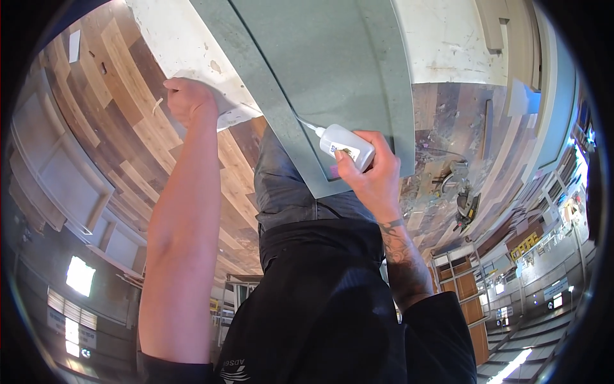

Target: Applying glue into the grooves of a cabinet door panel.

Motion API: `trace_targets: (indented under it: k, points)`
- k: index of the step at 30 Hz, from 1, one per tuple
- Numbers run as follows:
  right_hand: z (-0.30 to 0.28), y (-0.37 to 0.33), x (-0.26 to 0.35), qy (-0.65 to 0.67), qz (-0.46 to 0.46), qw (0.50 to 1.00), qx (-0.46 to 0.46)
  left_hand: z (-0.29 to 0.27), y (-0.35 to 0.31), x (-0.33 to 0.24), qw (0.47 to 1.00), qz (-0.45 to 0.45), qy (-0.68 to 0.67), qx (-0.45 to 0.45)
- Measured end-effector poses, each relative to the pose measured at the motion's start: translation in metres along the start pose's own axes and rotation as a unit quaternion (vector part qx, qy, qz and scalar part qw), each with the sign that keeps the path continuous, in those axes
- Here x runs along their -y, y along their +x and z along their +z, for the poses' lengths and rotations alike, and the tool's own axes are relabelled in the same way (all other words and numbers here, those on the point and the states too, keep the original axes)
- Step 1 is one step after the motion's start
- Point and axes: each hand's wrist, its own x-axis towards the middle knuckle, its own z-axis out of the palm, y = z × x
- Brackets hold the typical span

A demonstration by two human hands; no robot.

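A grey-green cabinet door panel (pixel 339 57) with a recessed centre lies across a white, stained work surface (pixel 185 38), one corner jutting out over my thighs. My right hand (pixel 378 176) is wrapped round a clear squeeze bottle (pixel 348 142) with a white label. The bottle is tilted, and its thin nozzle points left at the groove along the panel's inner frame; whether the tip touches is too small to tell. My left hand (pixel 190 99) is closed in a fist at the left edge of the white surface, apart from the panel. Whatever its curled fingers hold, if anything, is hidden.
Below is a wood-plank floor (pixel 121 83). On it at the right lies a dark power tool (pixel 467 205). Pale panelled doors (pixel 70 160) stand at the far left, and another grey-green panel (pixel 555 102) is at the right. A metal rack (pixel 460 275) stands at lower right.
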Motion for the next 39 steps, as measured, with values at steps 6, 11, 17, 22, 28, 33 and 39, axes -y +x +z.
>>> trace_targets:
  k: [6, 11, 17, 22, 28, 33, 39]
  points:
    - [0.000, 0.004, 0.009, -0.015, -0.021, 1.000, 0.001, 0.004, 0.009, 0.005, 1.000, 0.008, -0.001, -0.010]
    - [0.000, 0.008, 0.013, -0.028, -0.042, 0.999, 0.002, 0.005, 0.009, 0.005, 1.000, -0.003, 0.006, -0.016]
    - [-0.010, 0.004, 0.019, -0.003, -0.043, 0.999, 0.028, 0.008, 0.017, 0.008, 0.999, -0.013, 0.001, -0.037]
    - [-0.020, -0.002, 0.008, 0.027, -0.042, 0.998, 0.041, 0.005, 0.013, 0.008, 0.999, 0.002, -0.001, -0.034]
    - [-0.019, -0.007, -0.004, -0.034, -0.079, 0.995, 0.041, 0.003, 0.013, 0.008, 0.999, 0.013, -0.001, -0.030]
    - [-0.014, -0.004, -0.005, -0.085, -0.110, 0.989, 0.042, 0.004, 0.012, 0.009, 1.000, 0.014, -0.001, -0.024]
    - [-0.014, -0.005, 0.003, -0.135, -0.132, 0.981, 0.047, 0.005, 0.014, 0.010, 0.999, 0.022, -0.009, -0.030]
